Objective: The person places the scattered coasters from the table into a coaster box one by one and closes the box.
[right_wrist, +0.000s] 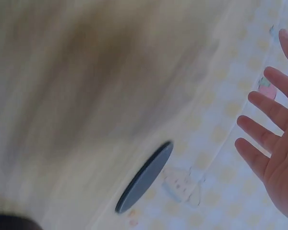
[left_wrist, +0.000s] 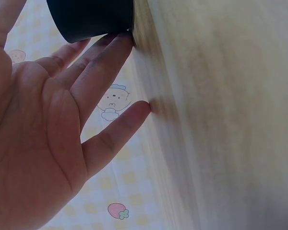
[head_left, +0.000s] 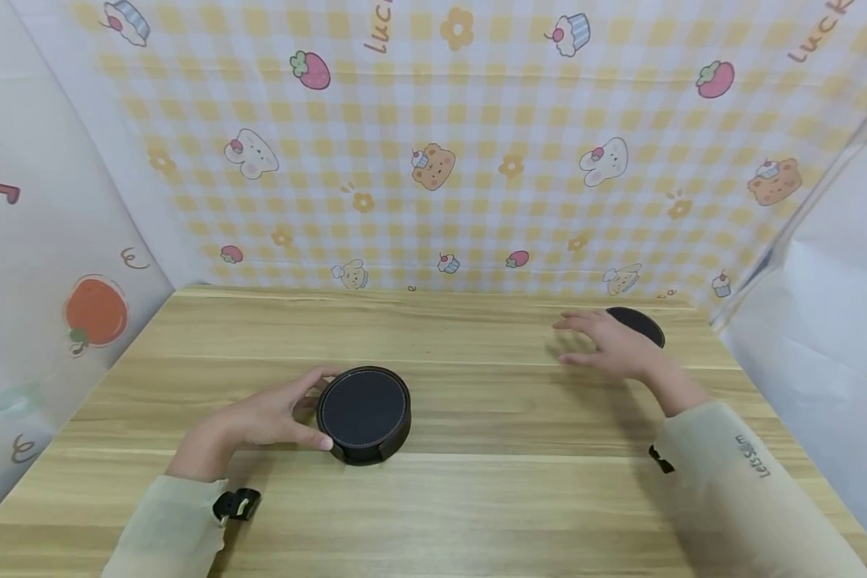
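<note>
A round black coaster holder (head_left: 386, 445) stands on the wooden table, left of the middle. A black coaster (head_left: 364, 405) with a stitched edge lies at its top. My left hand (head_left: 278, 413) holds the holder's left side, thumb at the front and fingers round the back. In the left wrist view, fingertips touch the holder's lower wall (left_wrist: 93, 19) and the little finger meets the table. My right hand (head_left: 610, 345) hovers over the far right of the table, fingers spread and holding nothing. Beside it lies another black coaster (head_left: 637, 325), partly hidden by the hand; the right wrist view shows that coaster (right_wrist: 145, 177) flat and apart from the fingers.
The wooden table (head_left: 477, 506) reaches back to a yellow checked cloth (head_left: 470, 217) with cartoon prints. White sheets hang at the left (head_left: 36, 241) and right (head_left: 838, 297). A dark shape (right_wrist: 12, 223) is cut off at the right wrist view's lower left corner.
</note>
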{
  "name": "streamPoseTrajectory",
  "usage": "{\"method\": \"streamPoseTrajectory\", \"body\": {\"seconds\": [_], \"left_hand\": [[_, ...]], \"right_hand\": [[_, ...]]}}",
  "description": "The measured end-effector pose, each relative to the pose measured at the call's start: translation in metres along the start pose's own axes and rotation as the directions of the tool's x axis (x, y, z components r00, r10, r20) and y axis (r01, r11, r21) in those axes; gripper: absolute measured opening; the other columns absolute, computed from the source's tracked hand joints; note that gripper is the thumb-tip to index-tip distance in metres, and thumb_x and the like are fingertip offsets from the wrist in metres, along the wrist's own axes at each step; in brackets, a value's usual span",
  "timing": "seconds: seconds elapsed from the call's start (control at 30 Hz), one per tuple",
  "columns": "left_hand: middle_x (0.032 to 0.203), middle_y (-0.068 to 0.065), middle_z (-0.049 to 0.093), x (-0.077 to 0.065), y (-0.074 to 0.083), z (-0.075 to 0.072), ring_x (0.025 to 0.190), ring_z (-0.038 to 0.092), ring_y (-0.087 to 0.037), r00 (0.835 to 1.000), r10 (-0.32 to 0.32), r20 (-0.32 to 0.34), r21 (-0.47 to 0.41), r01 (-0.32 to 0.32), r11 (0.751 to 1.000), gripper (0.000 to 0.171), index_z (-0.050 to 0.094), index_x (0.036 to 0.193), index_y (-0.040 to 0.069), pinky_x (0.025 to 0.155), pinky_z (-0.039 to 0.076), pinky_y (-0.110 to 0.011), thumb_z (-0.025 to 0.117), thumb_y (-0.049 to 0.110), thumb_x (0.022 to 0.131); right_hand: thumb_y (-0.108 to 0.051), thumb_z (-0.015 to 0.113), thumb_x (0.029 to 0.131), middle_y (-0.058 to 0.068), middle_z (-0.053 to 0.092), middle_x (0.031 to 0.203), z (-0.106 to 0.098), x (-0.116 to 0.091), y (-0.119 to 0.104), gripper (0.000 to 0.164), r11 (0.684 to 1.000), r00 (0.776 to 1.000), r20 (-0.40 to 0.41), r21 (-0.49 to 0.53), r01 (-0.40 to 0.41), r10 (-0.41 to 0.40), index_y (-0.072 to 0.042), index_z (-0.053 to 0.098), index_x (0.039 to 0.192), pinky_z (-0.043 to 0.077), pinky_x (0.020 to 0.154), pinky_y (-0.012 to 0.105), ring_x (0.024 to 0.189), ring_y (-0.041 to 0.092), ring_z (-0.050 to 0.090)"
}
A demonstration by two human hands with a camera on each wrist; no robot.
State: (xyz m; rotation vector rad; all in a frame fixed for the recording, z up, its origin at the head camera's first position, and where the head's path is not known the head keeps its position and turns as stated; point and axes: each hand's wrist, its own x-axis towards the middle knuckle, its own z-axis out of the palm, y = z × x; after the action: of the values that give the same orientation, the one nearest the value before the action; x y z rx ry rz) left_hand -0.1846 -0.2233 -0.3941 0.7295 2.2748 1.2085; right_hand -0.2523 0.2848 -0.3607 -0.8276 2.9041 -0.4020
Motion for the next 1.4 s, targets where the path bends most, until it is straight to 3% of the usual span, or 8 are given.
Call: {"method": "streamPoseTrajectory", "body": {"seconds": [0.23, 0.5, 0.7, 0.83, 1.2, 1.4], "left_hand": [[0.147, -0.023, 0.045, -0.001, 0.001, 0.001, 0.138, 0.040, -0.047, 1.000, -0.009, -0.006, -0.005, 0.009, 1.000, 0.094, 0.025, 0.153, 0.008, 0.111, 0.037, -0.060, 0.084, 0.026, 0.081], [0.148, -0.027, 0.043, -0.002, 0.001, 0.001, 0.138, 0.038, -0.050, 1.000, 0.025, 0.002, -0.017, -0.025, 1.000, 0.094, 0.024, 0.152, 0.003, 0.112, 0.034, -0.063, 0.083, 0.023, 0.081], [0.149, -0.027, 0.042, -0.003, 0.002, 0.001, 0.139, 0.037, -0.050, 1.000, 0.012, 0.001, -0.023, -0.012, 1.000, 0.096, 0.023, 0.153, 0.003, 0.113, 0.033, -0.063, 0.083, 0.022, 0.081], [0.151, -0.026, 0.041, -0.003, 0.003, 0.000, 0.140, 0.036, -0.050, 1.000, 0.007, -0.002, -0.011, -0.007, 1.000, 0.096, 0.024, 0.153, 0.004, 0.112, 0.033, -0.063, 0.084, 0.023, 0.081], [0.150, -0.026, 0.042, 0.000, 0.006, 0.001, 0.139, 0.037, -0.049, 1.000, 0.012, 0.015, -0.031, -0.012, 0.999, 0.095, 0.023, 0.153, 0.003, 0.113, 0.033, -0.061, 0.083, 0.021, 0.081], [0.149, -0.024, 0.042, -0.002, 0.005, 0.001, 0.139, 0.038, -0.047, 1.000, -0.002, 0.013, -0.031, 0.002, 1.000, 0.096, 0.022, 0.154, 0.006, 0.113, 0.034, -0.061, 0.083, 0.021, 0.081]], "right_hand": [[-0.031, 0.068, 0.094, 0.032, 0.039, 0.151, -0.012, -0.004, 0.025, 0.061, 0.998, 0.998, -0.007, -0.014, -0.069, 0.069, -0.002, 0.049, 0.143, 0.029, 0.109, 0.070, 0.137, 0.056, 0.033], [-0.030, 0.068, 0.095, 0.034, 0.043, 0.146, -0.004, -0.013, 0.058, 0.065, 0.995, 0.994, -0.023, 0.021, -0.102, 0.103, 0.007, 0.045, 0.143, 0.031, 0.109, 0.067, 0.134, 0.055, 0.037], [-0.028, 0.066, 0.096, 0.039, 0.041, 0.144, -0.005, -0.018, 0.082, 0.066, 0.986, 0.988, -0.027, 0.077, -0.147, 0.150, 0.010, 0.040, 0.144, 0.038, 0.101, 0.069, 0.128, 0.058, 0.042], [-0.031, 0.067, 0.095, 0.041, 0.036, 0.145, -0.008, -0.020, 0.096, 0.072, 0.978, 0.981, -0.018, 0.086, -0.191, 0.194, 0.012, 0.037, 0.145, 0.034, 0.103, 0.071, 0.130, 0.061, 0.037], [-0.036, 0.069, 0.092, 0.044, 0.022, 0.149, -0.012, -0.023, 0.116, 0.088, 0.938, 0.948, 0.050, 0.141, -0.317, 0.313, 0.015, 0.025, 0.148, 0.027, 0.105, 0.073, 0.133, 0.064, 0.023], [-0.037, 0.076, 0.087, 0.045, 0.026, 0.147, -0.008, -0.020, 0.117, 0.094, 0.951, 0.957, 0.069, 0.110, -0.289, 0.283, 0.015, 0.026, 0.148, 0.029, 0.103, 0.074, 0.131, 0.064, 0.028]]}}
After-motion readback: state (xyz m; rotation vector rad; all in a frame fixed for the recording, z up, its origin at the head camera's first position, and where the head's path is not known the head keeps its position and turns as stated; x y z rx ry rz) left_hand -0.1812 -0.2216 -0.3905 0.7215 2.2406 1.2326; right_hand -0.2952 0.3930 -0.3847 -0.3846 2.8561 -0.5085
